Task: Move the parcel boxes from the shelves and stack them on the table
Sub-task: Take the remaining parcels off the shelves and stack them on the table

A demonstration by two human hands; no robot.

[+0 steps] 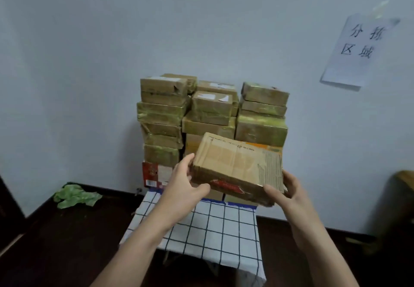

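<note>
so far left on the dark floor there's a crumpled green rag [76, 196] by the wall, nothing to do with me

then the little table [212, 226] with the blue-and-white checked cloth, and at the back of it, against the wall, the pile of parcel boxes [163, 112], three columns side by side, most wrapped in shiny tape. There's a red printed box [154, 173] at the bottom of the left column

my left hand [183, 183] grips the left end of a flat cardboard box [237, 163], fingers curled up round the side, thumb along the near edge. The box is right between my two hands, in front of the middle and right columns and above the back of the table, tipped so its top face leans toward me. Can't tell if it's touching anything under it

my right hand [284, 191] holds the torn right end the same way, thumb on the near bottom edge, fingers wrapped round behind

further right a paper sign [356, 49] with handwritten characters is taped to the wall
</note>
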